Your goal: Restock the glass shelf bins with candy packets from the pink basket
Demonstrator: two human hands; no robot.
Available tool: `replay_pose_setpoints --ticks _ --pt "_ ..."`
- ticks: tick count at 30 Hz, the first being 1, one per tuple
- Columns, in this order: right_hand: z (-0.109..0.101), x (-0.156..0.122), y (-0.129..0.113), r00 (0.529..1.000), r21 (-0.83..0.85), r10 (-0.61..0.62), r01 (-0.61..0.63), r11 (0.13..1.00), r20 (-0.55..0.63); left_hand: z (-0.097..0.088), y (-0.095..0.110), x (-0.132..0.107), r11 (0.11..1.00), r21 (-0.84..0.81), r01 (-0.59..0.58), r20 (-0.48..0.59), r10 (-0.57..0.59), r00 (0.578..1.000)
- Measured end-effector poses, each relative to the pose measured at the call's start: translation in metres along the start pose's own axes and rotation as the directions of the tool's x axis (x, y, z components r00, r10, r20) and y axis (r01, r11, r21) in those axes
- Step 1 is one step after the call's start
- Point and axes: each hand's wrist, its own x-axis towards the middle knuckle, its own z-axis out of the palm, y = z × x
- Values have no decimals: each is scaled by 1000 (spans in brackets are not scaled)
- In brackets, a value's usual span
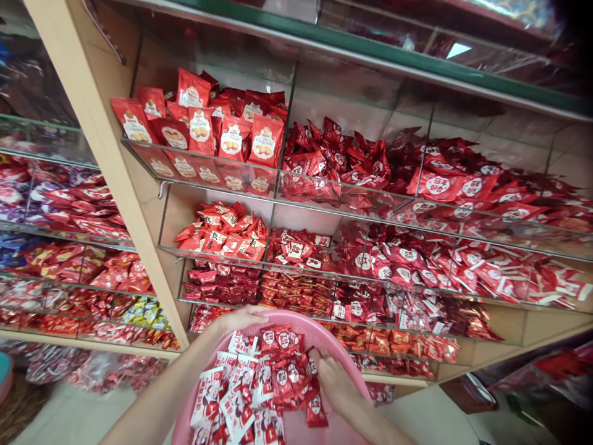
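Observation:
A pink plastic basket [340, 343] is in front of me at the bottom of the head view. My left hand [243, 317] grips its far left rim, fingers curled over the edge. White packets with red print [238, 377] fill the basket's left half. Small red snack packets [287, 371] with round white labels are heaped in the middle and toward the right. Inside the basket, my right hand [331, 377] has its fingers bent against the right side of the red heap, on a red packet. Its fingertips are partly hidden among the packets.
Tiered glass-fronted shelves stand ahead, holding red cookie packets [200, 130], dark red packets [333, 154] and orange-red packets [222, 232]. A wooden upright [99, 154] separates another stocked rack at left. Clear bags of packets [102, 371] lie on the tiled floor [69, 414].

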Motion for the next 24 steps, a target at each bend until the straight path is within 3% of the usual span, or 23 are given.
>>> replay_pose_setpoints --ticks 4,7,10,13,15,18,20,22,24 --pt "2 0 -9 998 -184 67 -64 981 7 -1 -3 0 1000 22 5 -24 -5 1000" --pt "-12 -1 -12 998 -219 59 -65 974 -36 -4 -7 1 998 54 -31 -35 32 999" --pt "-49 -4 -13 993 -152 -20 2 988 -119 -5 -7 1 997 59 -48 -6 48 999" --pt "-110 -11 -18 943 -38 -138 133 990 -301 -5 -4 0 996 69 -57 8 57 998" --pt "-157 -19 -24 849 8 -227 263 965 -477 -4 -3 0 997 49 -61 38 59 998" --pt "-227 -34 -31 594 -46 -299 403 914 -747 -3 -2 -1 997 14 -70 72 68 995" --pt "-267 -40 -32 432 -112 -283 379 918 -856 -3 -2 -1 998 7 -69 73 69 995" --pt "-299 -41 -29 341 -145 -244 291 946 -908 -2 -1 -1 998 1 -62 77 62 995" --pt "-323 -35 -25 314 -141 -196 188 972 -929 -1 1 -1 998 -2 -58 73 58 996"
